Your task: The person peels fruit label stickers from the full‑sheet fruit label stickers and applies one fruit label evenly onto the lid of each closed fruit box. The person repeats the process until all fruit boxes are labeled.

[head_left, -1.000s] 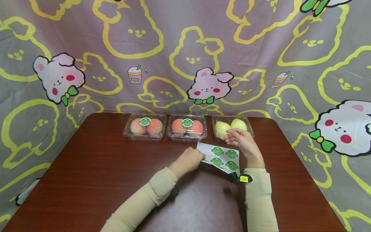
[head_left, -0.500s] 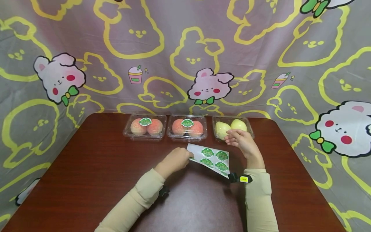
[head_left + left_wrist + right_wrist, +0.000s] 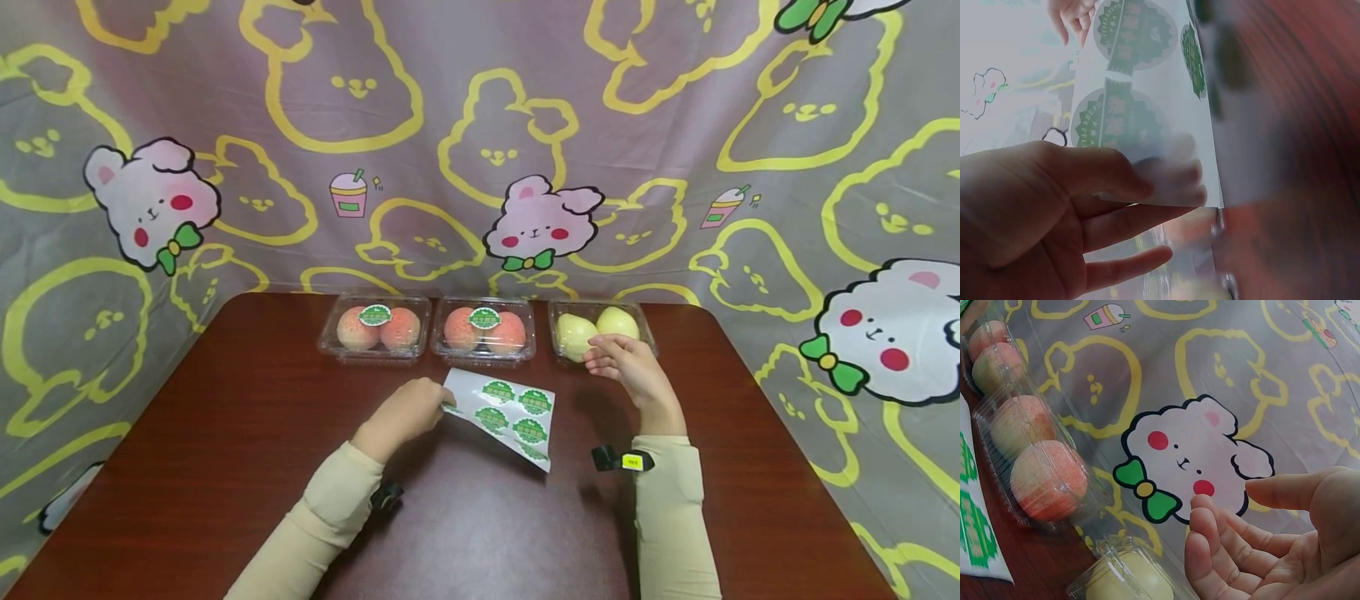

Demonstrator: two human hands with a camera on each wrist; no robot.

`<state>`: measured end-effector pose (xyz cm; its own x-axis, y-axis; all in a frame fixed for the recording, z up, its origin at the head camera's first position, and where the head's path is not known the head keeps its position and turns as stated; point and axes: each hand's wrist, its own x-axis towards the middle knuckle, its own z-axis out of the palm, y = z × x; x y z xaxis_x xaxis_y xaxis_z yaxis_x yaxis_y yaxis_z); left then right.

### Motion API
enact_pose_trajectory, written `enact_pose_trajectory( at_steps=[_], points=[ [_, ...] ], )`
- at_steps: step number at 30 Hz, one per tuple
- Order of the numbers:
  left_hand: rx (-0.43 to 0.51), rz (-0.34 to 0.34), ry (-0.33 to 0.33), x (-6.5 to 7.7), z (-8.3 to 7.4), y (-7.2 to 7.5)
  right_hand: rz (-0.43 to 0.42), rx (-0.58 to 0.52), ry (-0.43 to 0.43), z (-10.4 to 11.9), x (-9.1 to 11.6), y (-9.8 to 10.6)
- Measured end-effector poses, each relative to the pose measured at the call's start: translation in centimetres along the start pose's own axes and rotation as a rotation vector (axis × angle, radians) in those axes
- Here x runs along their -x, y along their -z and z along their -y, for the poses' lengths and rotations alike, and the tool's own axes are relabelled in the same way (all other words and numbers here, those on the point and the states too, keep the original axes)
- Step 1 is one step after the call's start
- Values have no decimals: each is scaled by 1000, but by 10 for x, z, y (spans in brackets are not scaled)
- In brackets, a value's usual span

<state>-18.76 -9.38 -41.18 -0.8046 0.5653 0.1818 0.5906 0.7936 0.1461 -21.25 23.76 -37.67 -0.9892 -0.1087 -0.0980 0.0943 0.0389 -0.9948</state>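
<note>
My left hand [image 3: 405, 412] pinches the left edge of a white sheet of round green stickers [image 3: 513, 433] between thumb and fingers. The sheet tilts above the table and bends toward its lower right corner; in the left wrist view the sticker sheet [image 3: 1147, 94] shows its green print through. My right hand [image 3: 633, 375] is raised in front of a clear clamshell box of two yellow pears [image 3: 600, 325], overlapping it in the head view. In the right wrist view the right hand [image 3: 1272, 550] has loosely bent fingers, with a gap between thumb and fingertips and nothing visible in it.
Two clear clamshell boxes of peaches, a left one [image 3: 375, 329] and a middle one [image 3: 485, 329], stand in a row with the pear box at the table's back edge. Each bears a green round label on its lid. A patterned curtain [image 3: 420, 167] hangs behind the brown table [image 3: 225, 467].
My left hand has drawn the sticker sheet leftward, away from the right hand, and the sheet now hangs at more of a slant. The right hand stays nearly in place.
</note>
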Motion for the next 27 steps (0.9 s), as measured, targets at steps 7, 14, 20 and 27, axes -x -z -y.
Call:
enact_pose_trajectory(
  at_steps=[7,14,20,27],
  points=[
    [20,41,56,15,16,4,5,-4,-6,1,0,0],
    [41,50,79,28,32,9,13,3,-20,2,1,0],
    [50,73,115,36,45,11,21,-11,-23,1,0,1],
    [91,141,153,43,54,13,5,-25,-26,0,-1,5]
  ],
)
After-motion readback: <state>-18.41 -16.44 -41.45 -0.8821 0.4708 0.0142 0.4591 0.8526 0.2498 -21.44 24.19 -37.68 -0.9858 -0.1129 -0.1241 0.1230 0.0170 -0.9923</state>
